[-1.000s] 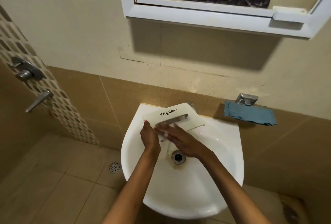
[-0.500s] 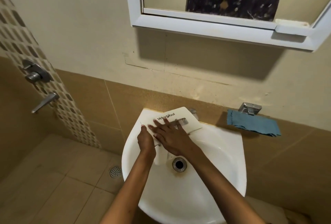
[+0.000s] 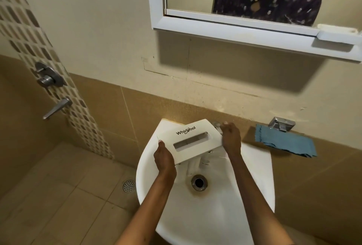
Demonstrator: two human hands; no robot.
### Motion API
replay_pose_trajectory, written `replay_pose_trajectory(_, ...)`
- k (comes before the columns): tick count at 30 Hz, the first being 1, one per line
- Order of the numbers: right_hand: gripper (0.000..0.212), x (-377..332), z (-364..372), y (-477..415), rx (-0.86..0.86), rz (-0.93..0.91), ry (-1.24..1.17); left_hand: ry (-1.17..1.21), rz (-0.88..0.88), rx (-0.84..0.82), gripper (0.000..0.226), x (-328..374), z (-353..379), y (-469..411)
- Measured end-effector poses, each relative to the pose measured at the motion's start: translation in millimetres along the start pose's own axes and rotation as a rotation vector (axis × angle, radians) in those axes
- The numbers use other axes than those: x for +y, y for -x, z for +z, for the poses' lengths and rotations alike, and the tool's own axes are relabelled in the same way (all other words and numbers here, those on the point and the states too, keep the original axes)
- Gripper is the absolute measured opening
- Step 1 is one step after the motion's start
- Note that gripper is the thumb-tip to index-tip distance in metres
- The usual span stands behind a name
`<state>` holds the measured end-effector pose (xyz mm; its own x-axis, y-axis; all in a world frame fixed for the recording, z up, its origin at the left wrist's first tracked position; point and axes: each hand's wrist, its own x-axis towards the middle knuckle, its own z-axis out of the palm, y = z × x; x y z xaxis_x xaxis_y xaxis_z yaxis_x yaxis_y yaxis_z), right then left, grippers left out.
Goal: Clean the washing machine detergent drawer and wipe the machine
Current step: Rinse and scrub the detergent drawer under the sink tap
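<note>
The white detergent drawer (image 3: 193, 140), its front panel marked Whirlpool, lies tilted over the back of the white sink (image 3: 258, 168); its body hangs down into the basin. My left hand (image 3: 164, 159) grips the drawer's lower left end. My right hand (image 3: 231, 138) is off the panel, at the drawer's right end, with its fingers curled over the small metal tap (image 3: 216, 125) behind the drawer. A blue cloth (image 3: 284, 142) hangs to the right of the sink, away from both hands.
The sink's drain (image 3: 198, 182) sits below the drawer. A metal holder (image 3: 282, 124) on the tiled wall carries the cloth. A white-framed mirror (image 3: 235, 21) hangs above. Shower valves (image 3: 49, 78) are on the left wall, and a floor drain (image 3: 128, 186) lies left of the sink.
My right hand has left the face of the drawer's panel and moved right and back to the tap. The left hand keeps its hold on the drawer.
</note>
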<state>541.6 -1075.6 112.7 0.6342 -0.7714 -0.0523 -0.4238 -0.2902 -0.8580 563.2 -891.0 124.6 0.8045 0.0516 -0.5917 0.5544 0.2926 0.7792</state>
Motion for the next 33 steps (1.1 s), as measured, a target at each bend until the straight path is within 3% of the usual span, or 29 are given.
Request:
replay_pose_trajectory(2, 0.020, 17, 3, 6, -0.005, 0.339, -0.414, 0.027, -0.004, 0.019, 0.041, 1, -2, -2)
replay_pose_trajectory(4, 0.019, 47, 17, 14, -0.165, 0.517, -0.533, 0.060, -0.001, 0.054, 0.041, 2, -4, -4)
replay_pose_trajectory(5, 0.016, 62, 24, 17, -0.215, 0.504, -0.536, 0.077, -0.004, 0.077, 0.041, 3, -5, -5)
replay_pose_trajectory(8, 0.021, 89, 42, 16, -0.112, 0.524, -0.353, 0.123, -0.005, 0.116, 0.038, 4, -8, -6)
replay_pose_trajectory(11, 0.015, 90, 45, 27, -0.244, 0.387, -0.212, 0.122, 0.013, 0.126, 0.039, 2, -6, -1)
replay_pose_trajectory(13, 0.026, 84, 49, 33, -0.407, 0.269, 0.017, 0.110, 0.028, 0.112, 0.040, -2, -4, 4)
replay_pose_trajectory(15, 0.034, 72, 51, 31, -0.410, 0.241, 0.297, 0.101, 0.047, 0.089, 0.037, -4, -2, 7)
replay_pose_trajectory(23, 0.043, 63, 53, 30, -0.376, 0.292, 0.186, 0.085, 0.058, 0.065, 0.028, -6, -1, 5)
replay_pose_trajectory(27, 0.030, 63, 49, 37, -0.343, 0.272, 0.123, 0.087, 0.058, 0.053, 0.027, -3, -3, 5)
replay_pose_trajectory(29, 0.024, 73, 50, 40, -0.392, 0.375, -0.113, 0.086, 0.060, 0.034, 0.028, -2, -4, 5)
replay_pose_trajectory(31, 0.019, 84, 41, 43, -0.399, 0.500, -0.600, 0.084, 0.058, 0.025, 0.033, -2, -5, 5)
replay_pose_trajectory(33, 0.027, 97, 33, 40, -0.270, 0.810, -1.189, 0.079, 0.059, 0.031, 0.035, -2, -6, 4)
